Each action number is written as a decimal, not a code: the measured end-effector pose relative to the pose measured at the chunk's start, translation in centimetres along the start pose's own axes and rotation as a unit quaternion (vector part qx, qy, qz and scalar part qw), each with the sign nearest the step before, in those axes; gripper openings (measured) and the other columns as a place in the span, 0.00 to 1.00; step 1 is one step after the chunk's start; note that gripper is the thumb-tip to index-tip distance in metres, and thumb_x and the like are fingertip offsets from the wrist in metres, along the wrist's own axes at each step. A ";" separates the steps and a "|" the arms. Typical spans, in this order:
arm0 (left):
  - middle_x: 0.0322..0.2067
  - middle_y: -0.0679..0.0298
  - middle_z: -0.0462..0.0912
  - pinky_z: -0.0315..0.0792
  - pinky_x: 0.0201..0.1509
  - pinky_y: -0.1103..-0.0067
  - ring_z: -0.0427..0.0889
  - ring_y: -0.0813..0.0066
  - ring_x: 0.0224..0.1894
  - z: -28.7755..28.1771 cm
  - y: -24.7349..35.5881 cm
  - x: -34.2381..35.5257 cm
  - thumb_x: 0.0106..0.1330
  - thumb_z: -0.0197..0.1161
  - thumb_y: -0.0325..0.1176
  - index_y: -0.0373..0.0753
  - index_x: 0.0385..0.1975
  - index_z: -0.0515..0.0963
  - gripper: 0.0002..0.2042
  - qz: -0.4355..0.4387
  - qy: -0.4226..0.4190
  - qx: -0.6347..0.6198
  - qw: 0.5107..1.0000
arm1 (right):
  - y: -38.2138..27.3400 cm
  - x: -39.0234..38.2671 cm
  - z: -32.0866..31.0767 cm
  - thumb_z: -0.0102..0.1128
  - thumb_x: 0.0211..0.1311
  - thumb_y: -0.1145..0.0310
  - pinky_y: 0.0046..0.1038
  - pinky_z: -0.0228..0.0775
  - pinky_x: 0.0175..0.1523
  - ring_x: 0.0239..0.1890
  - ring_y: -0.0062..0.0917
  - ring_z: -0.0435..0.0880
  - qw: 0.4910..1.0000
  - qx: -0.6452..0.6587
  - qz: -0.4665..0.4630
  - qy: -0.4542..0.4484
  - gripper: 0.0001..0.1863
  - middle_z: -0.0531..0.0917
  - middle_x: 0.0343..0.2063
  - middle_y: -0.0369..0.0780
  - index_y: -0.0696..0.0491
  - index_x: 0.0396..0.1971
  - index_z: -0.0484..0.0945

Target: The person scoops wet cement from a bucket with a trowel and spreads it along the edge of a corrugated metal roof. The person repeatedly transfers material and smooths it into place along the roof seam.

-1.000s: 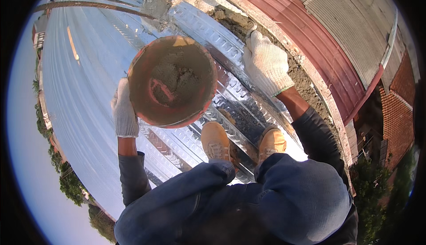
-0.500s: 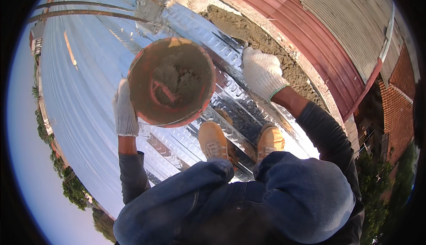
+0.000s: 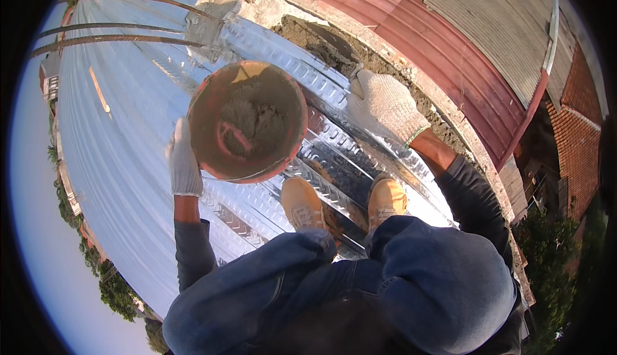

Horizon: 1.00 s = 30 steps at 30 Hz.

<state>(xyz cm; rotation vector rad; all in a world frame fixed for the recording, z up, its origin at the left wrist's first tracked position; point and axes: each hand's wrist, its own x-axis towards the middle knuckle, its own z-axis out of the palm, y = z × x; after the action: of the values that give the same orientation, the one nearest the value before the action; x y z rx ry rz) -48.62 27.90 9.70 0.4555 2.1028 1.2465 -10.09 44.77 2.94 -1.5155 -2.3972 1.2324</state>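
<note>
At the left edge of the bucket [image 3: 209,117]: left hand [image 3: 183,162] in a white knit glove, closed on the rim, some fingers hidden behind the bucket.
Bucket: round, reddish, within the left hand's hold, mouth turned up toward the camera.
Mortar [image 3: 260,120]: grey, wet-looking, heaped inside the bucket and smeared around its inner wall.
Right of the bucket: right hand [image 3: 385,101] in a matching glove, fingers curled, apparently around the handle of a trowel [image 3: 335,40], handle itself hidden.
Trowel blade: dark, beyond the bucket and to its right, against the mortar bed [image 3: 382,63].
Mortar bed: long and rough, slanting past the bucket's right side, along a pale concrete edge.
Metal channels [image 3: 328,136]: shiny, patterned, just right of the bucket and also below it.
Shoes [image 3: 301,204]: tan, side by side, on the near side of the bucket.
Jeans [image 3: 411,284]: blue, knees bent, nearer still than the shoes to the camera's lower edge, below the bucket.
Metal sheeting [image 3: 122,162]: bluish, ribbed, spread left of the bucket.
Rebar [image 3: 122,40]: rusty, several bars, beyond the bucket to the left.
Red roofing [image 3: 443,65]: well right of the bucket, past the mortar bed.
</note>
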 end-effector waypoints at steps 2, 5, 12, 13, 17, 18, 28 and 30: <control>0.52 0.63 0.91 0.83 0.57 0.73 0.88 0.74 0.52 0.4 0.0 0.0 0.87 0.64 0.50 0.32 0.62 0.87 0.24 0.000 -0.004 -0.014 1.000 | 1.2 -0.1 0.5 0.64 0.72 0.61 0.54 0.86 0.48 0.41 0.56 0.93 0.999 -0.029 -0.026 0.036 0.19 0.89 0.33 0.58 0.63 0.49 0.81; 0.52 0.63 0.91 0.82 0.56 0.74 0.88 0.75 0.51 0.4 -0.6 0.2 0.87 0.64 0.50 0.33 0.62 0.87 0.23 0.006 -0.004 -0.025 1.000 | 0.9 -0.9 1.8 0.63 0.73 0.61 0.54 0.85 0.47 0.39 0.56 0.92 0.997 -0.078 0.025 -0.003 0.15 0.89 0.33 0.58 0.60 0.45 0.81; 0.51 0.64 0.91 0.82 0.53 0.75 0.87 0.76 0.49 0.6 -1.0 0.2 0.88 0.64 0.49 0.33 0.61 0.88 0.22 0.019 -0.013 -0.027 0.999 | 0.4 -2.7 2.1 0.63 0.73 0.64 0.49 0.88 0.52 0.46 0.52 0.95 0.994 -0.090 0.003 -0.061 0.20 0.92 0.41 0.55 0.64 0.55 0.82; 0.51 0.64 0.91 0.82 0.53 0.75 0.87 0.76 0.48 0.7 -0.9 0.1 0.88 0.63 0.48 0.33 0.60 0.88 0.22 0.021 -0.017 -0.030 0.999 | 0.6 -2.6 1.7 0.64 0.73 0.63 0.49 0.87 0.51 0.46 0.52 0.95 0.995 -0.077 0.000 -0.067 0.19 0.92 0.40 0.55 0.63 0.53 0.82; 0.49 0.66 0.92 0.84 0.51 0.76 0.88 0.78 0.47 -0.1 -1.3 -0.3 0.87 0.66 0.48 0.36 0.57 0.88 0.19 0.041 -0.039 -0.056 0.997 | 1.7 -3.5 -0.9 0.66 0.75 0.59 0.49 0.84 0.48 0.43 0.53 0.93 0.998 -0.017 -0.035 -0.058 0.16 0.89 0.37 0.54 0.58 0.47 0.84; 0.48 0.66 0.92 0.85 0.51 0.76 0.89 0.78 0.47 -0.5 -1.6 -0.2 0.86 0.67 0.48 0.37 0.56 0.89 0.18 0.050 -0.044 -0.065 0.996 | 1.6 -4.0 -1.4 0.66 0.75 0.58 0.49 0.83 0.48 0.42 0.53 0.92 0.998 0.001 -0.051 -0.048 0.16 0.88 0.36 0.54 0.57 0.47 0.84; 0.31 0.72 0.79 0.73 0.39 0.81 0.73 0.86 0.36 6.9 2.7 -5.5 0.84 0.69 0.50 0.31 0.44 0.88 0.22 0.154 -0.140 0.169 0.964 | -3.1 -7.7 -4.3 0.70 0.77 0.59 0.49 0.82 0.46 0.41 0.53 0.91 0.981 -0.126 -0.134 -0.053 0.16 0.86 0.36 0.53 0.57 0.49 0.82; 0.31 0.64 0.86 0.78 0.42 0.76 0.79 0.81 0.36 7.0 3.5 -5.8 0.83 0.69 0.45 0.31 0.48 0.87 0.19 0.175 -0.164 0.222 0.945 | -3.6 -5.5 -3.0 0.68 0.79 0.57 0.49 0.83 0.44 0.39 0.53 0.91 0.973 -0.164 -0.133 -0.091 0.17 0.87 0.36 0.54 0.57 0.50 0.82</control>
<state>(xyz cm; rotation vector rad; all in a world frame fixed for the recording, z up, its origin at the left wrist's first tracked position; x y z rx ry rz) -39.71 30.75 12.38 1.1961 2.0537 0.7874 -8.60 41.58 9.19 -1.1259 -2.9254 0.9980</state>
